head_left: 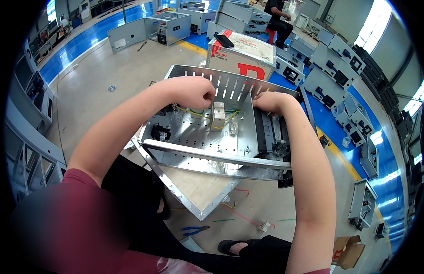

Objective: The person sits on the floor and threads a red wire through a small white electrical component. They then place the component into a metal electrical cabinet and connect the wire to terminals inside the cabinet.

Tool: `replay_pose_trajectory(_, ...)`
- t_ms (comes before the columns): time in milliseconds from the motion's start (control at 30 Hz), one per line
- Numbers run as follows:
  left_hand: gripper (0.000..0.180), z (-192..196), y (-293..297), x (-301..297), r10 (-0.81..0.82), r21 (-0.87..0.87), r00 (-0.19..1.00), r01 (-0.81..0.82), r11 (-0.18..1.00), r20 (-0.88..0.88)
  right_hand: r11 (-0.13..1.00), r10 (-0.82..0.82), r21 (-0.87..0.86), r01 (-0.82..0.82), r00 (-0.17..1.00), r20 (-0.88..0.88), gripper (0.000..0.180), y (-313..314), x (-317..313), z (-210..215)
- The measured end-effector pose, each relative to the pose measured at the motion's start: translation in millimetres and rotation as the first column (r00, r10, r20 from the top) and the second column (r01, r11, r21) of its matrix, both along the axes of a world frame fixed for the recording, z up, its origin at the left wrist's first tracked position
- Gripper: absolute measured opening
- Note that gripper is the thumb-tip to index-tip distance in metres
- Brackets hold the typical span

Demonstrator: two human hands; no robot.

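Note:
A grey metal cabinet drawer frame (198,153) with a slotted back wall sits before me, and both my hands reach into its far side. My left hand (193,92) is closed, fingers curled by the slotted wall; what it pinches is hidden. Just below and right of it stands a white block-shaped electrical part (218,114), with a yellow-green wire (230,119) looping around it. My right hand (270,101) is bent over the far end of the upright metal divider (248,132), fingers curled and partly hidden. Black components (271,132) lie right of that divider.
A carton (241,55) with a black phone (224,40) on top stands behind the frame. Blue-handled pliers (196,230) and wire scraps lie on the floor near my feet. Metal cabinets (333,68) are stacked at right. A seated person (279,23) is farther back.

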State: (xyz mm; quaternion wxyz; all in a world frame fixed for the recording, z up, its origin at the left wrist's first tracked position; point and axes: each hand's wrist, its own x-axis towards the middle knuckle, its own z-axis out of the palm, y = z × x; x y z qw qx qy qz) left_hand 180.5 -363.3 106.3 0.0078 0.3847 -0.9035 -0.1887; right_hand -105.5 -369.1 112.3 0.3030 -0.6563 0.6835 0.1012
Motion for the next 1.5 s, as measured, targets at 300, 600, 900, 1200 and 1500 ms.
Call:
replay_pose_trajectory(300,0.028,5,5,-2,0.050,-0.004,0.998,-0.050,0.999,-0.034,0.999,0.036,-0.009,-0.036,0.999,-0.011,0.057,5,2,4)
replay_pose_trajectory(600,0.065,5,-2,-14,0.089,0.085,0.991,-0.080,0.993,-0.101,0.971,-0.174,0.211,0.116,0.943,0.285,0.059,-3,-14,-18)
replay_pose_trajectory(900,0.091,-4,6,-33,-0.007,0.062,0.989,-0.002,0.998,0.146,0.923,-0.356,0.325,0.206,0.780,0.515,0.036,4,-15,-21)
replay_pose_trajectory(1200,0.082,-9,1,-30,-0.075,0.017,0.982,0.073,0.997,0.176,0.920,-0.370,0.323,0.223,0.764,0.528,0.029,-1,-14,-27)
replay_pose_trajectory(1500,0.081,-4,3,-32,-0.074,0.102,0.984,0.058,0.993,0.161,0.928,-0.347,0.311,0.205,0.776,0.526,0.029,-10,-16,-35)
